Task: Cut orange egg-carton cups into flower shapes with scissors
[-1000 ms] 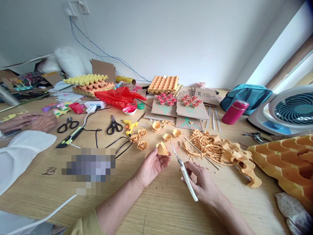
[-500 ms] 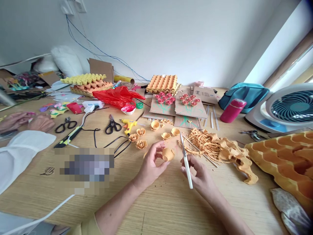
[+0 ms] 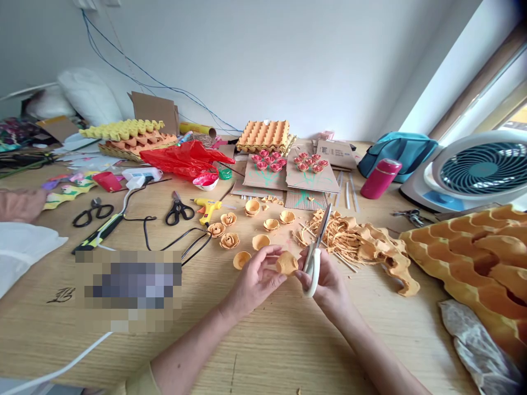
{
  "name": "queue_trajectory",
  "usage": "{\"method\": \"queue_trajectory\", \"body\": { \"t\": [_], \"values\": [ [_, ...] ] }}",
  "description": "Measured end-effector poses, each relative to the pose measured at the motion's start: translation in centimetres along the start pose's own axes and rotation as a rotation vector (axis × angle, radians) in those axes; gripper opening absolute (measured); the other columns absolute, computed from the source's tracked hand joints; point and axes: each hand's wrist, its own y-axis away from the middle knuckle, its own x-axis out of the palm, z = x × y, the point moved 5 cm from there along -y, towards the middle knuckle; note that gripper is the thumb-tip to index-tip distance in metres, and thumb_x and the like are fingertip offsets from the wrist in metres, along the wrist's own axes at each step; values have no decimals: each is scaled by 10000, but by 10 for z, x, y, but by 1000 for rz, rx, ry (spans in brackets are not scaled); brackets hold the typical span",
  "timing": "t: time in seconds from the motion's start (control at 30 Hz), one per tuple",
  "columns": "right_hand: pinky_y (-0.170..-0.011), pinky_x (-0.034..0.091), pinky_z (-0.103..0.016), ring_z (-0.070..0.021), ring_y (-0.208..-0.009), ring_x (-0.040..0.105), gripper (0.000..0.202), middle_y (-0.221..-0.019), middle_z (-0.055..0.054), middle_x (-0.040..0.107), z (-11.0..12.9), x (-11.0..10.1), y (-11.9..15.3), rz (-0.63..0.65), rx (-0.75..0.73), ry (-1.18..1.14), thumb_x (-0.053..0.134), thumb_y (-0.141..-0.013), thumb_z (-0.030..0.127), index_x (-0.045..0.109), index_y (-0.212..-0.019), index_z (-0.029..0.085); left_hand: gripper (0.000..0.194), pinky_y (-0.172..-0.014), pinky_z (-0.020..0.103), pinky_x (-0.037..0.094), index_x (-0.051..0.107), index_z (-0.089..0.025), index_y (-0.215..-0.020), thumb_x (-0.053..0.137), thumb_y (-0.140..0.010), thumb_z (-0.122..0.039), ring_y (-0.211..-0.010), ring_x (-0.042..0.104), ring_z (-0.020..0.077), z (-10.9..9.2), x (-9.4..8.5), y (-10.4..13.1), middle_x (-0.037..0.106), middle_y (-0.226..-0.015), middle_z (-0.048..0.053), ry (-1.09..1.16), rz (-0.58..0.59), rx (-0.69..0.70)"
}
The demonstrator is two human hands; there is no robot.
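Between the thumb and fingers of my left hand (image 3: 260, 278) is a small orange egg-carton cup (image 3: 287, 264). My right hand (image 3: 325, 282) holds white-handled scissors (image 3: 316, 252), blades pointing up and away, and its fingertips reach the cup's right edge. Just beyond my left hand lie two loose cups, one (image 3: 261, 242) behind it and another (image 3: 241, 260) at its left. Farther back stand more cut cups (image 3: 271, 225) and several rolled carton roses (image 3: 229, 240). A pile of orange carton scraps (image 3: 349, 241) lies beyond my right hand.
A yellow glue gun (image 3: 207, 210), black scissors (image 3: 179, 211) and cables lie left of the roses. Cardboard with red flowers (image 3: 268, 173) stands behind. Right are a pink bottle (image 3: 381, 179), a fan (image 3: 486, 167) and a large egg tray (image 3: 465, 258). Another person's hand (image 3: 22, 204) shows far left.
My hands have come together, with the right fingers now at the cup. The scissors have tilted rightward. The view has shifted slightly right, and two loose cups now show beside my left hand.
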Motion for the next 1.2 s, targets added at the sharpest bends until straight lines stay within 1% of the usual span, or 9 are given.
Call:
{"method": "queue_trajectory", "body": {
  "t": [0.07, 0.13, 0.23, 0.33, 0.47, 0.6, 0.8, 1.0, 1.2],
  "values": [
    [-732, 492, -309, -186, -811, 587, 351, -894, -5, 595, 1, 1, 1, 0, -5, 6, 723, -853, 435, 513, -1077, 265, 431, -791, 333, 563, 626, -200, -1151, 780, -776, -349, -1046, 641, 253, 4, 0, -1, 643, -1211, 122, 43, 3, -88],
    [-749, 485, -312, -185, -820, 582, 342, -899, -4, 598, 4, 1, 1, 10, -17, 29, 727, -852, 411, 517, -1079, 265, 413, -743, 319, 571, 634, -190, -1110, 783, -768, -369, -995, 651, 240, 6, 0, -2, 662, -1150, 108, 65, -2, -131],
    [-776, 476, -321, -187, -830, 573, 293, -901, -10, 602, 11, -2, 1, 23, -41, 114, 704, -868, 387, 533, -1065, 252, 392, -742, 305, 573, 651, -191, -1102, 779, -773, -360, -1007, 644, 233, 3, -4, -3, 666, -1132, 90, 99, -47, -123],
    [-734, 470, -318, -191, -799, 557, 209, -866, -12, 587, 17, -8, 1, 47, -41, 247, 610, -916, 395, 543, -1032, 235, 416, -763, 302, 569, 660, -200, -1166, 760, -794, -356, -991, 649, 216, 0, -10, -4, 668, -1150, 82, 181, -111, -115],
    [-669, 434, -309, -184, -725, 513, 189, -782, -1, 559, 21, -10, 1, 145, -87, 502, 587, -911, 385, 519, -835, 226, 396, -759, 300, 559, 684, -168, -1098, 781, -773, -373, -869, 682, 185, 0, -17, -6, 710, -1005, 66, 353, -146, -132],
    [-667, 416, -314, -174, -678, 498, 213, -732, 14, 552, 22, 1, 3, 254, -157, 658, 619, -889, 350, 476, -786, 231, 367, -750, 277, 560, 678, -162, -1054, 783, -781, -385, -842, 699, 168, 3, -19, -7, 724, -955, 57, 451, -145, -148],
    [-726, 430, -333, -194, -743, 535, 154, -805, -13, 591, 21, 11, 6, 319, -201, 715, 588, -904, 302, 468, -836, 234, 324, -699, 250, 563, 681, -152, -992, 768, -804, -401, -796, 692, 148, 1, -19, -6, 724, -883, 46, 505, -123, -125],
    [-722, 415, -328, -195, -728, 525, 200, -785, -9, 578, 21, 12, 5, 324, -213, 764, 604, -887, 286, 434, -795, 236, 396, -725, 252, 558, 672, -161, -1100, 775, -799, -397, -811, 693, 145, 1, -18, -6, 728, -967, 61, 460, -105, -133],
    [-738, 400, -331, -187, -700, 502, 250, -733, 9, 542, 20, 12, 6, 328, -215, 772, 614, -877, 269, 397, -758, 233, 397, -733, 260, 563, 676, -177, -1092, 783, -787, -407, -821, 692, 148, 1, -19, -6, 711, -1001, 50, 404, -122, -110]
  ]
}}
